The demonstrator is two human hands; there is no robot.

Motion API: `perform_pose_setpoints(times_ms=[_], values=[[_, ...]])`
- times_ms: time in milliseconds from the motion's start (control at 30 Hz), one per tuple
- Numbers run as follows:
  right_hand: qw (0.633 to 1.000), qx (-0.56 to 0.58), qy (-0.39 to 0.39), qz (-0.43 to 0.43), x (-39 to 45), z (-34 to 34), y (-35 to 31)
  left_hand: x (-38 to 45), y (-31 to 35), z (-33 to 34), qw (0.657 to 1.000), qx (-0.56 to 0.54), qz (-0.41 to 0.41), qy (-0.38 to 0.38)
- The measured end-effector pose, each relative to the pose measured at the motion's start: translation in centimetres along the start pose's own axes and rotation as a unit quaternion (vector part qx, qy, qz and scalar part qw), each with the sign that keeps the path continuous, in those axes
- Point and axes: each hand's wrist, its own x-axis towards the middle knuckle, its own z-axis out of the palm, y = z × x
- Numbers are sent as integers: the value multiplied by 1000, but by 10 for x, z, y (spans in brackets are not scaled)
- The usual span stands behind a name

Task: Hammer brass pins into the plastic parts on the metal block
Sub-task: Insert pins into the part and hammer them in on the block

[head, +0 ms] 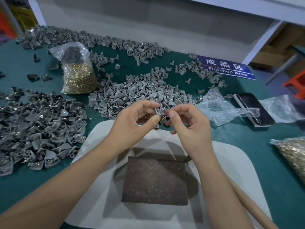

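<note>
Brass pins are what I watch first, and one small gold-coloured brass pin sits pinched between thumb and forefinger of my right hand, held above the table just beyond the dark, pitted metal block. Going left to right: a heap of darker grey plastic parts with glints of brass in them lies on the green table top at far left. Behind it stands a clear plastic bag of loose brass pins. Next comes the central pile of light grey plastic parts.

My left hand, a plaster on its thumb, grips one light grey plastic part at the fingertips, touching or nearly touching the pin. The block rests on a white sheet below both hands, with nothing on it yet. A wooden handle, probably the hammer's, runs under my right forearm; its head is hidden.

As I judge it, the pin could slip from so slight a pinch and vanish among the parts. If it enters the hole crooked, it may bend under the blow. The thumb holding the part is also at risk once I strike.

Further right lie crumpled clear plastic film, a dark phone and a second bag of pins. Only the blue sign carries legible writing: "成品区" over "Finished Area", partly covered by parts.
</note>
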Motion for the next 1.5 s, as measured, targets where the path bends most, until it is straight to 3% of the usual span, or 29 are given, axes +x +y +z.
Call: perform_pose_setpoints(times_ms=[300,667,1000,1500], values=[[1000,14,-5,-4,0,1,-1,5,8,3,987,-138,-80,24],[998,-60,-6,-35,0,7,0,5,8,2,958,-255,-134,-4],[998,-27,-18,-51,1,8,3,4,1,4,974,-186,-130,-14],[996,-85,-30,-26,-1,10,7,4,5,4,990,-95,-101,9]])
